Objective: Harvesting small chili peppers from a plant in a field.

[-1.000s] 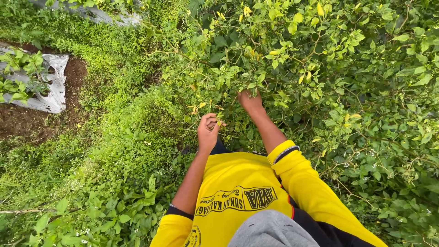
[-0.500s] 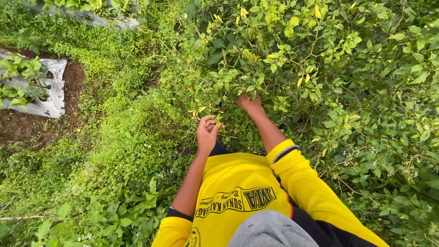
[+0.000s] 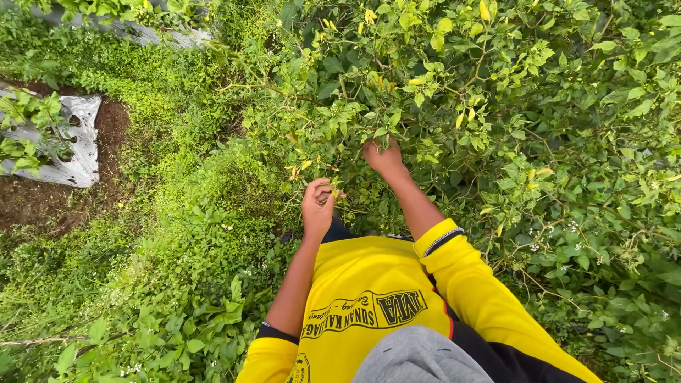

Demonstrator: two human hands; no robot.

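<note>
- Bush of dense green leaves fills the upper right half of the view; small yellow pods hang among its twigs, most near the top edge.
- Right hand is pushed into the lower edge of the bush, palm away from the camera; its fingers are buried in the leaves, so it cannot be told whether they are apart or closed on anything.
- Left hand sits just below and to the left of the right hand, at the outer fringe of the foliage. Its fingers are curled together into a loose fist; what they enclose is hidden.
- The two hands are near each other but not touching.
- Yellow sleeve with a dark cuff band covers the right arm; the left forearm is bare.
- Open room: low ground cover runs along the left of the bush as a narrow green strip.
- Silver-grey plastic sheet lies at the left edge over bare brown soil, with small plants growing through it, well apart from both hands.
</note>
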